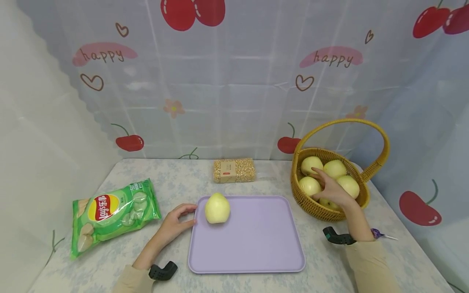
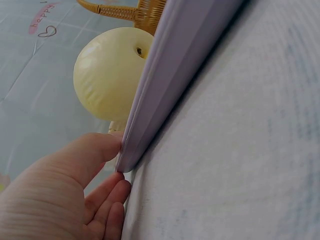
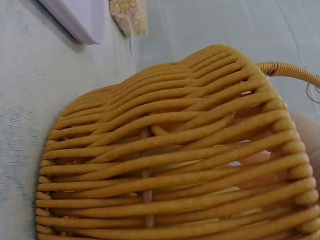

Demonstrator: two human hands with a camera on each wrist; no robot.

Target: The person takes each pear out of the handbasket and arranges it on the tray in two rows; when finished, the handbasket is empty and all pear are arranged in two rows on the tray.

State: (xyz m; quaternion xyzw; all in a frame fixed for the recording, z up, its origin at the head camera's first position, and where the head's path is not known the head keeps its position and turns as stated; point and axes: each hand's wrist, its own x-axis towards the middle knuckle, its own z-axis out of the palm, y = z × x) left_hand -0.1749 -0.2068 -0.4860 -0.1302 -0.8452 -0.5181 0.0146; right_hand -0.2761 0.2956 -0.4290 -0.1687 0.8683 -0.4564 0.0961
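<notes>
My left hand (image 1: 175, 224) touches the left rim of a lilac tray (image 1: 253, 236) with thumb and fingertips. The left wrist view shows the thumb (image 2: 95, 152) against the rim near a corner. On the tray, at its upper left, stands a pale yellow pear (image 1: 217, 208). Over the wicker basket (image 1: 311, 207) at the right, my right hand (image 1: 331, 189) has thumb and fingers around the front-left pear (image 1: 309, 186). Several other pears (image 1: 334, 169) lie in the basket. The basket's woven side (image 3: 175, 165) hides most of that hand in the right wrist view.
A green Lay's chip bag (image 1: 113, 215) lies left of the left hand. Behind the tray is a clear pack of corn kernels (image 1: 234, 171). A purple-wrapped lollipop (image 1: 377, 233) lies beside the right wrist. The basket's tall handle (image 1: 386, 146) arches above it. A curtain (image 1: 227, 81) hangs behind the table.
</notes>
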